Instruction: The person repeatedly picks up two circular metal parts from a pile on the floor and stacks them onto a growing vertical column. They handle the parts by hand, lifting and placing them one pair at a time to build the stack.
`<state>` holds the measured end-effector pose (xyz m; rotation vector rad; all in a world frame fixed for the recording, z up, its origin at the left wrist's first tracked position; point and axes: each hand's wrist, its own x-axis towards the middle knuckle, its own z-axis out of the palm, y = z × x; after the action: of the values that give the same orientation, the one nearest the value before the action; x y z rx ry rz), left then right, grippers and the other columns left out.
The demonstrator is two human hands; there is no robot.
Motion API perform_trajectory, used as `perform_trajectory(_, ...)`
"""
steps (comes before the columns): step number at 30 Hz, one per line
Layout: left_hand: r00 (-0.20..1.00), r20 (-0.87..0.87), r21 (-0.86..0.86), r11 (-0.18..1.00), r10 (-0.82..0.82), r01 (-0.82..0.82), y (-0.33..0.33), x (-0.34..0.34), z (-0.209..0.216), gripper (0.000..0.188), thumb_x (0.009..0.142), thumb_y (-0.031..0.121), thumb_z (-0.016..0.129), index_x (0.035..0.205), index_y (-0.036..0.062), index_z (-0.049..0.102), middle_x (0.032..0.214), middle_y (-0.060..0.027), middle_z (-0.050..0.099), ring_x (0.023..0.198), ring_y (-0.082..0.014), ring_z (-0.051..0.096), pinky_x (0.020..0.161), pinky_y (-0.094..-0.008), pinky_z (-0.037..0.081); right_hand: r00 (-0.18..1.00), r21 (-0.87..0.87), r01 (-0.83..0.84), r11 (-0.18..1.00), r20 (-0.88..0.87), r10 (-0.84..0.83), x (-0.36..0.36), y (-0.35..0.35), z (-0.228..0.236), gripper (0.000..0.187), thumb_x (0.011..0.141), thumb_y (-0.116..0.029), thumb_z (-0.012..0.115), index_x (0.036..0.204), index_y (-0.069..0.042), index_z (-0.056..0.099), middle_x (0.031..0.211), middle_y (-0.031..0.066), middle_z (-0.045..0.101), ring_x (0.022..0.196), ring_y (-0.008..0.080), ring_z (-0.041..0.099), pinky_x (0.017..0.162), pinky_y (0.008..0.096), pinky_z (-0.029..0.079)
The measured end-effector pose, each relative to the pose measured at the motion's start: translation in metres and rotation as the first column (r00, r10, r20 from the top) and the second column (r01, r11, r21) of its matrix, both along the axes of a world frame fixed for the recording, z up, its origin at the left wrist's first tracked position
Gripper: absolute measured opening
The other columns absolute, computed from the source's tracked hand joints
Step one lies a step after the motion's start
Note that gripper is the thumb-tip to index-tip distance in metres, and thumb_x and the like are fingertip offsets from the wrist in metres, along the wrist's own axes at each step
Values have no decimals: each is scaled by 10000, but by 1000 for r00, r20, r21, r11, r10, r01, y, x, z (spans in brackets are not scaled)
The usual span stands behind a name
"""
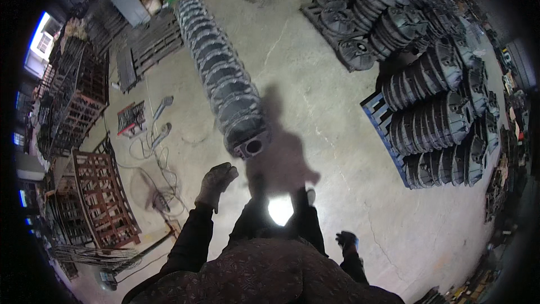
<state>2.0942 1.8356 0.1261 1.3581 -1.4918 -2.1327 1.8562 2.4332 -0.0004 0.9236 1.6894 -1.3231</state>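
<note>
My left hand (216,183), in a greyish work glove, hangs over the floor just short of the near end of a long row of castings. Its fingers look curled together, and I see nothing in them. The row is made of grey ribbed metal housings (228,87), set on edge one against another. Its nearest casting (253,146) shows a flange with a round hole. Lower and to the right, my right hand (348,240) wears a dark glove. It hangs by my side, touching nothing, with its fingers loosely apart.
More housings (430,129) lie stacked at the right on a blue pallet (382,129), others (371,17) behind them. At the left are a wooden pallet (154,42), a brown metal rack (101,197), a small red rack (131,119), loose cables (160,160) and a pedestal fan (157,200).
</note>
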Motion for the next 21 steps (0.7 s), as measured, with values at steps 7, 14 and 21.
perform_trajectory(7, 737, -619, 636, 724, 271, 267, 66, -180, 14, 309, 1106, 370, 424, 1221, 130, 580, 1185, -72, 608, 1199, -308, 557, 1088, -497, 447, 986, -154, 114, 982, -101, -130, 44, 109, -11, 302, 1008, -196, 571, 1234, -8, 643, 1110, 256, 760, 825, 369, 755, 673, 440, 555)
perform_trajectory(14, 679, -732, 486, 741, 55, 464, 234, -329, 75, 443, 1077, 506, 454, 1265, 144, 628, 1465, -59, 582, 1353, -336, 519, 1245, -547, 305, 943, -166, 317, 934, -47, -328, 44, 205, -23, 372, 1057, -202, 514, 1396, -61, 573, 1259, 247, 718, 980, 384, 742, 706, 403, 566)
perform_trajectory(21, 610, -792, 454, 633, -37, 627, 321, -445, 109, 301, 1057, 391, 568, 1109, 95, 563, 1124, -50, 594, 1167, -280, 569, 1153, -484, 411, 810, -261, 562, 785, -16, -586, 44, 237, -50, 410, 1042, -308, 500, 1369, -77, 588, 1259, 242, 721, 984, 444, 737, 906, 515, 539)
